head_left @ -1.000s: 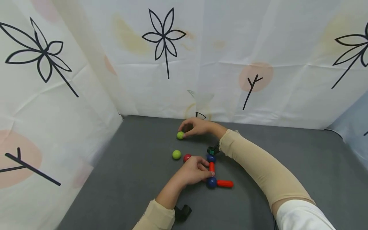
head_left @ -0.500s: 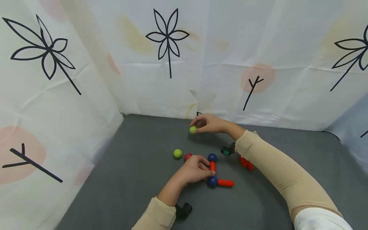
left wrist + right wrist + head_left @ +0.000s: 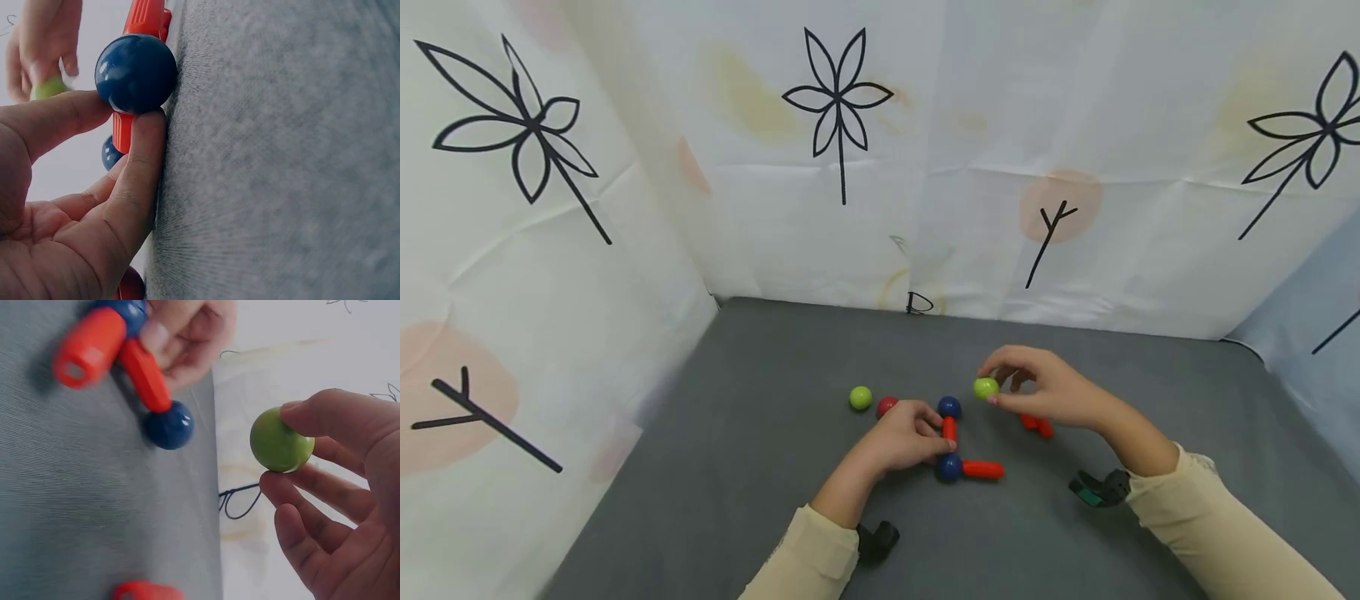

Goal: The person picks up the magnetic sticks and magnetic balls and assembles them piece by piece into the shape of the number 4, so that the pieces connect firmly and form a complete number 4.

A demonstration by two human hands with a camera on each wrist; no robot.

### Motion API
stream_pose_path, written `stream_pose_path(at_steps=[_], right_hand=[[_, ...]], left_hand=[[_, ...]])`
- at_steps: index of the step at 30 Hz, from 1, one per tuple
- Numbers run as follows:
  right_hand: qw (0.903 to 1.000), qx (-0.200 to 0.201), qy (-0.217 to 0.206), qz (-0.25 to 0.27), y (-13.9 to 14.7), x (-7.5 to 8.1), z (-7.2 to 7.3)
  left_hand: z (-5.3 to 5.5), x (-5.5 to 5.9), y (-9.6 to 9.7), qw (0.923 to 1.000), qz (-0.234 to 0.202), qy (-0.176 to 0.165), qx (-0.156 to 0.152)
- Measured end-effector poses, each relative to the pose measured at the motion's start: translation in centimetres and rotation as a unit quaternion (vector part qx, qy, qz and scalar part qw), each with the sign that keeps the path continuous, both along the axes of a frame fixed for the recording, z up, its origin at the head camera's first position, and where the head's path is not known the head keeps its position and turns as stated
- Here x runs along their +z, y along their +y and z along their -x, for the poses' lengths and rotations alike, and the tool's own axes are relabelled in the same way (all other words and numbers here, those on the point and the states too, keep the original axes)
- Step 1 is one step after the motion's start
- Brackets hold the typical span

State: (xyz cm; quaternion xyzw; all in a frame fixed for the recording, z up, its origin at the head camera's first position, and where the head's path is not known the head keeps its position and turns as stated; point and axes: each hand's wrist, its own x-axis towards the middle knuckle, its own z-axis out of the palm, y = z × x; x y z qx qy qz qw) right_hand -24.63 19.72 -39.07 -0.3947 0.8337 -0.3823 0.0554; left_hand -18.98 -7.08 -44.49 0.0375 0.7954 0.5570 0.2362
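In the head view, two blue balls, a far one point(image 3: 950, 407) and a near one point(image 3: 949, 467), are joined by a red ribbed stick point(image 3: 950, 429). A second red stick point(image 3: 983, 469) juts rightward from the near ball. My left hand point(image 3: 891, 442) pinches the joining stick beside the near ball, its fingertips touching that blue ball point(image 3: 136, 74) in the left wrist view. To the right of this frame, my right hand point(image 3: 1052, 387) holds a green ball point(image 3: 986, 388) between thumb and fingertips. The right wrist view shows this green ball point(image 3: 281, 440) held above the table.
A lime green ball point(image 3: 861, 398) lies left of a red ball point(image 3: 887, 406), which my left hand partly covers. More red sticks point(image 3: 1036, 425) lie beneath my right hand. A patterned white cloth point(image 3: 970, 250) stands behind the grey table point(image 3: 775, 358).
My right hand has carried the green ball from the far side rightward and nearer, beside the blue balls. Red sticks under that arm have come into view. The left hand stays in place.
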Motion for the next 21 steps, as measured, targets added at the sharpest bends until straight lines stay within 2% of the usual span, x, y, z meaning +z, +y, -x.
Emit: stream_pose_path(at_steps=[2, 5, 12, 16, 21], right_hand=[[0.9999, -0.003, 0.011, 0.010, 1.0, -0.7, -1.5], [0.9996, -0.014, 0.005, 0.024, 2.1, -1.8, -3.3], [0.9951, -0.006, -0.075, 0.064, 4.2, -4.8, -6.2], [0.9905, 0.007, -0.115, 0.076, 4.7, -5.6, -6.9], [0.9856, 0.039, -0.152, 0.063, 4.3, -5.9, -6.4]], left_hand=[[0.0, 0.0, 0.1, 1.0000, 0.002, -0.002, -0.003], [0.0, 0.0, 0.1, 1.0000, 0.007, -0.001, -0.002], [-0.2, -0.2, 0.3, 0.9999, 0.014, -0.002, -0.002], [-0.3, -0.1, 0.4, 0.9999, 0.010, -0.002, -0.005], [-0.2, 0.1, 0.3, 0.9999, 0.015, 0.005, 0.006]])
